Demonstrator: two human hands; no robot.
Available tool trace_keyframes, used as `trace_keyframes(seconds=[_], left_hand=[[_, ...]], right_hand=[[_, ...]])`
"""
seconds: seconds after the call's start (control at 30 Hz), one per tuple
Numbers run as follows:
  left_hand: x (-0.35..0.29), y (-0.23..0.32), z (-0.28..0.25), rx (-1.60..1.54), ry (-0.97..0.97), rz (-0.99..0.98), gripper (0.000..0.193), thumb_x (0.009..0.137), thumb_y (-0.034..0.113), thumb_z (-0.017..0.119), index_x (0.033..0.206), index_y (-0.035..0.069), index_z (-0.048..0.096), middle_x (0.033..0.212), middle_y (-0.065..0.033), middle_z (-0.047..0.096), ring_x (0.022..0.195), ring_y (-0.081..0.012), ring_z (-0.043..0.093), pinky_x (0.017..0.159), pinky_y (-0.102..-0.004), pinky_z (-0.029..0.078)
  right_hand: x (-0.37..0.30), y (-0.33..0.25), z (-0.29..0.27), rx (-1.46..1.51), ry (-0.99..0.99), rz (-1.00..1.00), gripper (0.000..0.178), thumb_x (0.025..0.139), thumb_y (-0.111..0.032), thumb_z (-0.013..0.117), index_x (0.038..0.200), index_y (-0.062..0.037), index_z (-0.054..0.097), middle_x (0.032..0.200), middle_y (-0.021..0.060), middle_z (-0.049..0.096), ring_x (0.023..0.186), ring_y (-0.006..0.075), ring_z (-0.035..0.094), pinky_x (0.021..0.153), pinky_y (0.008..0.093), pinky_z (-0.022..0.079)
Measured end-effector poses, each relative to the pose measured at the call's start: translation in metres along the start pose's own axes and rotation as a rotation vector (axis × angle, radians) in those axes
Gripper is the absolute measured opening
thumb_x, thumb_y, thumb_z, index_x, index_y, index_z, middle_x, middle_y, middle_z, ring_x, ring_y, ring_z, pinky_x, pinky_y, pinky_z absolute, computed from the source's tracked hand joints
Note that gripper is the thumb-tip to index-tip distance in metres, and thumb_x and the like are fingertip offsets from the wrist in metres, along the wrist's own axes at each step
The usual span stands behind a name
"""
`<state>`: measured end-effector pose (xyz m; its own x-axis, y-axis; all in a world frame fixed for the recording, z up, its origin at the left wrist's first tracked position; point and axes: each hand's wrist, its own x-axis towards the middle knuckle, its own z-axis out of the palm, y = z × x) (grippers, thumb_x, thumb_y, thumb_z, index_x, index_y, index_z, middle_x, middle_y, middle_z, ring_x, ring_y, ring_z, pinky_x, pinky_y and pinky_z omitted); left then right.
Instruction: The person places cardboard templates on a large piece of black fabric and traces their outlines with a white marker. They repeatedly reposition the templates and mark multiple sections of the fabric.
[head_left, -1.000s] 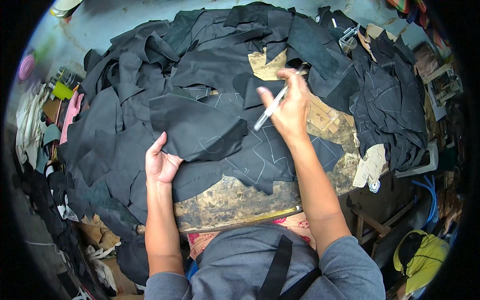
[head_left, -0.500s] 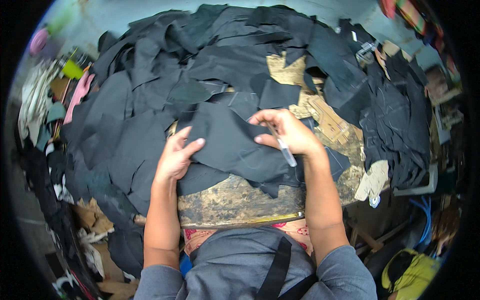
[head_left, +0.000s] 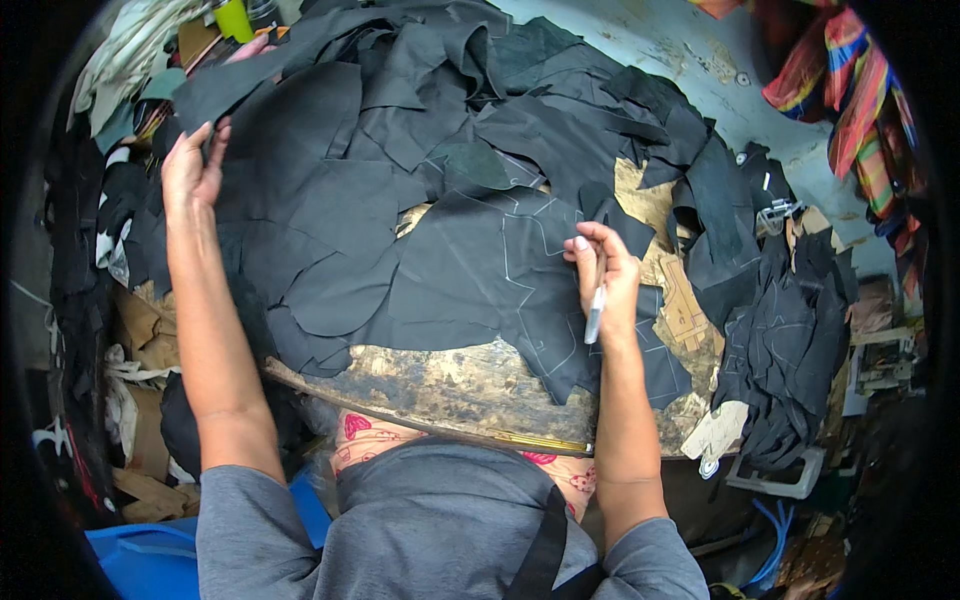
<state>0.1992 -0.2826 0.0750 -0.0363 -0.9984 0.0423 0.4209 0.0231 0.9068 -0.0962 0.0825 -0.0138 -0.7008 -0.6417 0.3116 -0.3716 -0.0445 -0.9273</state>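
— Any packages, labels, signs or screens around here?

— Hardly. No screens and no signs that I can make out. Far left of the surface, down low, there's brown cardboard [head_left: 140,330] — torn, flattened pieces, maybe old boxes, half buried under dark scraps. At the top left stands a small yellow-green container [head_left: 232,17], its upper part cut off from view.

— Labels?

— None clear enough to tell.

Two hands [head_left: 195,165] [head_left: 605,275], one silver pen [head_left: 595,312], one worn board [head_left: 450,385], many black fabric pieces [head_left: 450,270].
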Motion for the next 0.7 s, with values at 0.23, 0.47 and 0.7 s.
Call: trace_keyframes(seconds=[0.23, 0.47, 0.7], left_hand=[[-0.049, -0.043, -0.064, 1.060, -0.250, 0.847, 0.094, 0.063, 0.041, 0.083, 0.135, 0.000, 0.041, 0.136, -0.0223, 0.044, 0.128, -0.0376, 0.040, 0.107, -0.0384, 0.032], [-0.093, -0.062, -0.058, 1.453, -0.548, 0.460, 0.106, 0.048, 0.055, 0.084, 0.139, 0.020, 0.042, 0.146, -0.0187, 0.031, 0.134, -0.0391, 0.029, 0.104, -0.0634, 0.023], [-0.050, -0.064, -0.051, 1.337, -0.049, 0.307, 0.084, 0.060, 0.053, 0.080, 0.124, 0.006, 0.054, 0.106, -0.0128, 0.060, 0.102, -0.0286, 0.057, 0.086, -0.0445, 0.043]], right_hand=[[-0.020, -0.030, 0.069, -0.256, -0.203, -0.239, 0.016, 0.081, -0.007, 0.068, 0.095, -0.0012, 0.064, 0.080, 0.0136, 0.066, 0.070, 0.0246, 0.065, 0.063, 0.0318, 0.050], [0.008, -0.040, 0.150, -0.227, -0.287, -0.246, 0.018, 0.078, -0.008, 0.069, 0.093, -0.0012, 0.062, 0.079, 0.0141, 0.065, 0.072, 0.0302, 0.061, 0.066, 0.0375, 0.049], [0.007, -0.043, 0.191, -0.543, -0.323, -0.129, 0.038, 0.068, -0.014, 0.078, 0.101, -0.0027, 0.063, 0.084, 0.0147, 0.066, 0.077, 0.0288, 0.065, 0.072, 0.0374, 0.051]])
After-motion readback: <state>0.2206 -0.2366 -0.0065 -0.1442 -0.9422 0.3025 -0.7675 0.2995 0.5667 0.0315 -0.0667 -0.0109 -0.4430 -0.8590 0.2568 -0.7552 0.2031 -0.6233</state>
